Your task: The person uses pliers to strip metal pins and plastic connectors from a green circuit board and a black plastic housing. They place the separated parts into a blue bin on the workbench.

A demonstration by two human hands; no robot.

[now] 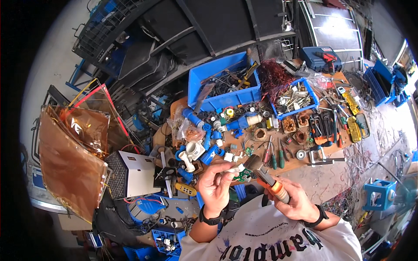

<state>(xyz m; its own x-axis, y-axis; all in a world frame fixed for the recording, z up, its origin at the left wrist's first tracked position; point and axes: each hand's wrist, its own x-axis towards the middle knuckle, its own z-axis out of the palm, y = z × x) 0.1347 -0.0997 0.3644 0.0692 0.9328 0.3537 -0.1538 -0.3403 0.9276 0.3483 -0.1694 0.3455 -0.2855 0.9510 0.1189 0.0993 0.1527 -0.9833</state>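
My left hand [214,189] is raised over the front edge of the workbench [300,162]. Its thumb and fingers pinch a small white plastic piece [236,168], part of which the fingers cover. Just beside that piece is a green circuit board [246,175]; whether the two are joined I cannot tell. My right hand [297,201] is wrapped round the orange and grey handle of a hammer [265,177]. The dark metal head of this hammer points up and left, close to the white piece.
Blue and white plastic fittings [191,153] crowd the bench's left side. Screwdrivers [273,152] lie at the middle front, with hex keys [323,125] farther right. Behind stand a big blue bin [222,102] of tools and a small blue tray [300,108] of metal parts.
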